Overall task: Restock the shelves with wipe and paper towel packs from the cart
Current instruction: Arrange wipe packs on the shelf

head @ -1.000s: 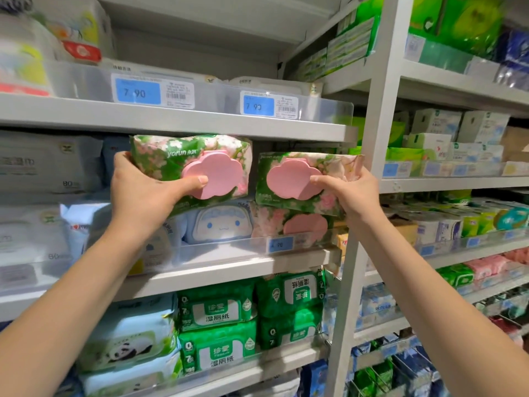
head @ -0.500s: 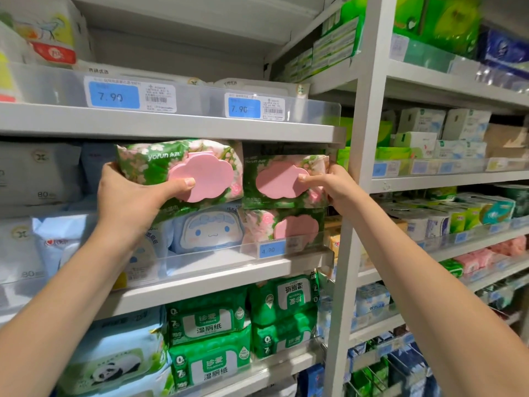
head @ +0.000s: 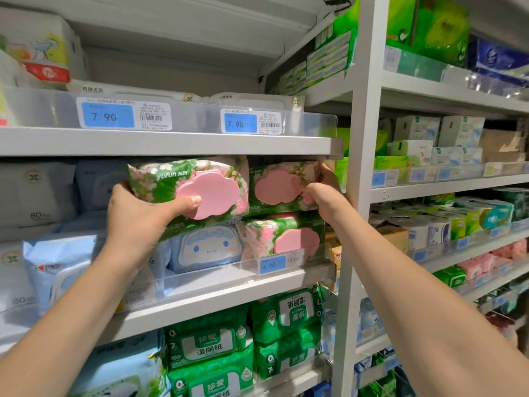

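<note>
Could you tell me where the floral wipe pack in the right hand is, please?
Head view, centre-right: the floral wipe pack is just above an identical pack on the middle shelf, between the other held pack and the white upright.

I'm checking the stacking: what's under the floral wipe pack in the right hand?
Beneath the floral pack in the right hand lies a matching pack with a pink lid, on the shelf. Its lower edge is covered by the price tag; anything behind is hidden.

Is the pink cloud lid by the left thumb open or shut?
Shut. The pink lid lies flat on the flowery pack, no gap.
</note>
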